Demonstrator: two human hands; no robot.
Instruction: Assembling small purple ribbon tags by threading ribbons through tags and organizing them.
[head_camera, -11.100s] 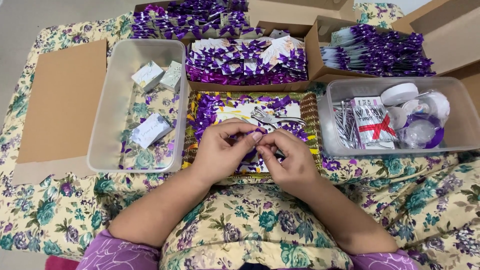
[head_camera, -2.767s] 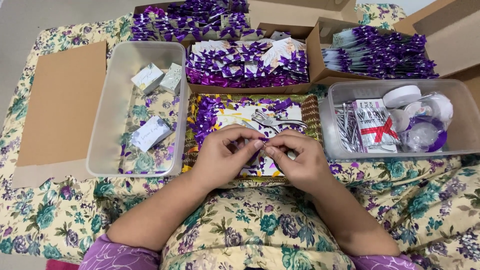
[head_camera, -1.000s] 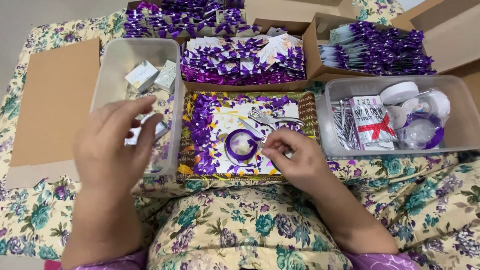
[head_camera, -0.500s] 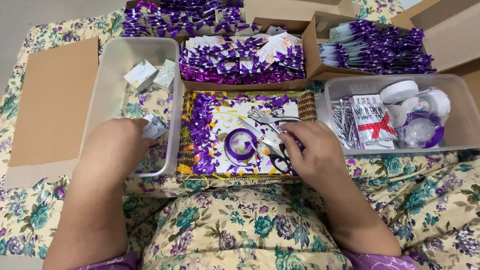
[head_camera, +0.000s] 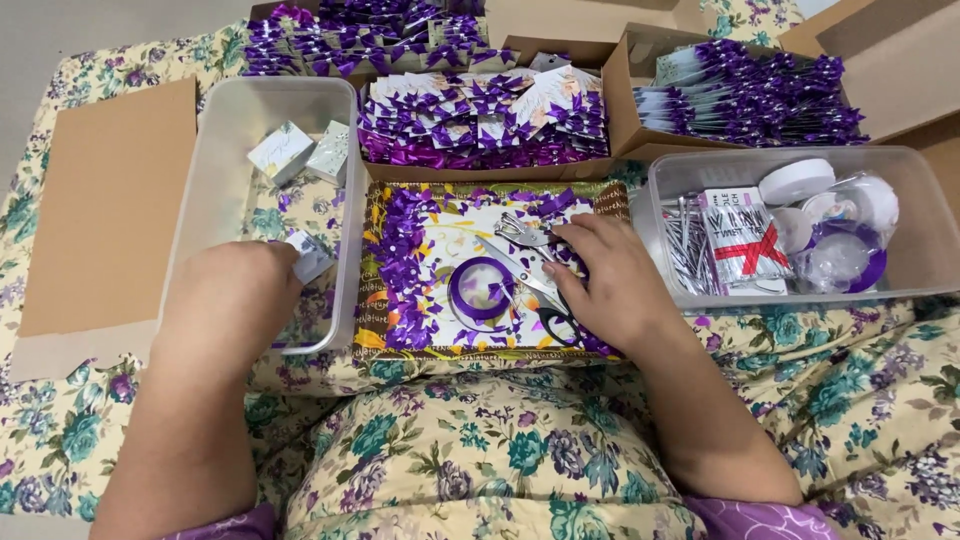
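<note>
Nearest the wearer lies a lap covered in cream cloth with teal and purple flowers (head_camera: 480, 460), both forearms crossing it. The left hand (head_camera: 235, 300) reaches to ten o'clock into a clear plastic bin (head_camera: 215, 130); its fingers curl downward around a small pale patterned box (head_camera: 310, 255), of which only a corner at the fingertips shows, so how firmly the box is pinched cannot be told. The right hand (head_camera: 610, 280) lies palm down at one o'clock on a shallow tray littered with purple ribbon scraps (head_camera: 400, 260), fingers loosely spread over a pair of silver scissors with dark handles (head_camera: 530, 260). The palm hides much of the handles, so whether any finger sits in a loop cannot be told. The scissors' long axis runs from four o'clock to ten o'clock, blades pointing away toward ten o'clock. Just beside them at nine o'clock lies a coil of purple ribbon (head_camera: 482, 288). Further off at two o'clock a second clear bin (head_camera: 900, 170) holds white tape rolls and packets. Farthest, at twelve o'clock, stand cardboard boxes packed with purple-bowed packets (head_camera: 480, 125), the outer boxes cut off by the frame's edge.
</note>
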